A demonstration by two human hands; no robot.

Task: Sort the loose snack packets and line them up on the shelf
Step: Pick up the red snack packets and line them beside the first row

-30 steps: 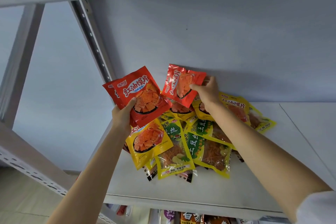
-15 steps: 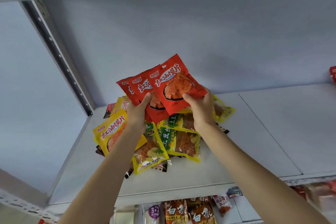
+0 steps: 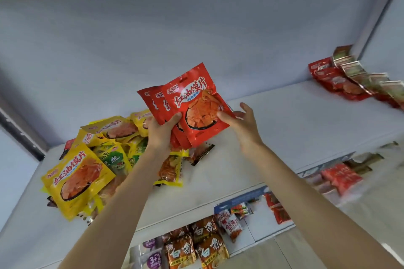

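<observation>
Spanning white walls, a white shelf (image 3: 306, 120) bears loose packets (image 3: 76, 177).

Person, head-camera view, two arms showing. Left hand (image 3: 160, 135): bare, wearing no glove, ring or watch; forearm running bare to the lower frame edge. Right hand (image 3: 244, 125): likewise bare, wrist showing no band; forearm showing uncovered down to the lower right corner. Fingernails appearing short and unpainted.
</observation>
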